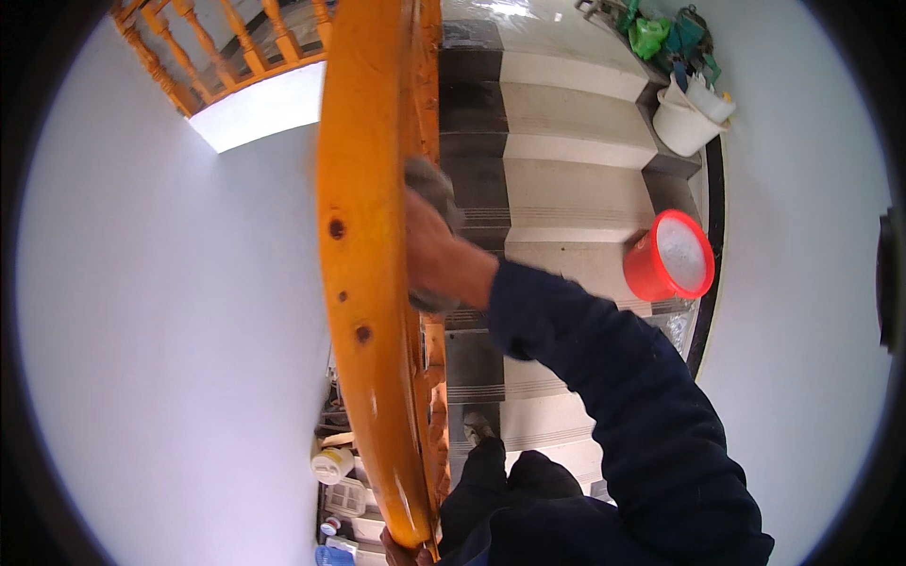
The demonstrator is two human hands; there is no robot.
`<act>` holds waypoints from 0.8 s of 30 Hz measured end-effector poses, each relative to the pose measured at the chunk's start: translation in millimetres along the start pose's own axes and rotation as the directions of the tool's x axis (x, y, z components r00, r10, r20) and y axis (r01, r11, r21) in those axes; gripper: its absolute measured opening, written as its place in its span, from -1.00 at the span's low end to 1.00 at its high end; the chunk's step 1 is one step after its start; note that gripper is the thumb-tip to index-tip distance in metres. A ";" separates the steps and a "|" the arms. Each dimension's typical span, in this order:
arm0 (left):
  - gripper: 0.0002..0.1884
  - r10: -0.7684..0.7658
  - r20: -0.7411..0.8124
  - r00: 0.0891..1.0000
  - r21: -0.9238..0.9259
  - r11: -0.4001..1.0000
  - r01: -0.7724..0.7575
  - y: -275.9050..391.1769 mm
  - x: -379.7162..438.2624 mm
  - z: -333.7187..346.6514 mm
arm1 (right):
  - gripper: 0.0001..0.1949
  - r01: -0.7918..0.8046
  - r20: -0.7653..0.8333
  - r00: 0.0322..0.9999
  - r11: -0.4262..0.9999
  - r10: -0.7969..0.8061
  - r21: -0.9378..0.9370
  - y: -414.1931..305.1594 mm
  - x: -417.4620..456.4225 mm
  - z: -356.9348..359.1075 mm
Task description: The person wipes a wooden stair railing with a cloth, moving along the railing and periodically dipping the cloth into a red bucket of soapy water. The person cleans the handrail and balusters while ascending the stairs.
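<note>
A varnished orange wooden handrail (pixel 368 163) runs lengthwise through the view, with dark knots along its top. My right hand (pixel 447 260) presses a grey-brown cloth (pixel 433 185) to the rail's right side. Blur softens this hand, and the rail hides its fingertips. At the bottom edge, my left hand (pixel 401 552) grips the near part of the handrail; only a bit of it shows. Turned wooden balusters (pixel 437 396) stand beneath the rail, mostly covered by it.
Beige and dark stairs (pixel 577 191) lie right of the rail, my shoe (pixel 479 426) on one. A red bucket (pixel 640 272) of sudsy water stands by the wall. Farther up are a white bucket (pixel 679 131) and a green plastic bag (pixel 649 37). Several containers (pixel 333 465) sit lower left.
</note>
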State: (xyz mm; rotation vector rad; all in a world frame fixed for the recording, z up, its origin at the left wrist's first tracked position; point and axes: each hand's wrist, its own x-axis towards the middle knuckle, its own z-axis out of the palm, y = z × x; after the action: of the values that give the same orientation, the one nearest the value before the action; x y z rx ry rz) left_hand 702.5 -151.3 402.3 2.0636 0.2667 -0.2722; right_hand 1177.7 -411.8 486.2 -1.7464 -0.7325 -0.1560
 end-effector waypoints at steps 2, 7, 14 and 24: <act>-0.30 0.018 0.040 0.999 -0.025 1.000 -0.017 -2.5 1.1 -3.0 | -0.56 0.305 0.242 0.952 0.643 -0.187 -0.702 -21.4 -40.6 8.6; -0.34 0.042 0.129 0.991 -0.070 0.997 -0.033 37.4 24.0 -16.3 | -0.49 0.298 0.478 0.877 0.830 -0.043 -0.472 -29.9 -87.0 14.9; -0.34 0.307 -0.020 0.951 0.031 0.951 -0.307 10.5 59.6 5.7 | -0.57 0.254 0.442 0.896 0.862 -0.039 -0.438 -40.6 -68.4 10.7; -0.42 0.328 -0.006 0.945 0.027 0.944 -0.328 62.9 67.7 -10.1 | -0.64 -0.011 0.118 0.990 0.873 0.078 -0.487 -46.4 -128.0 29.4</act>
State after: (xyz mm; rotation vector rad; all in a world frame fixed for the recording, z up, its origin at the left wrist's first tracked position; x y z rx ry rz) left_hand 786.6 -167.5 438.6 2.0958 -0.0772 -0.0606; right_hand 1042.9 -429.1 455.9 -2.2723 -0.7956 -0.2061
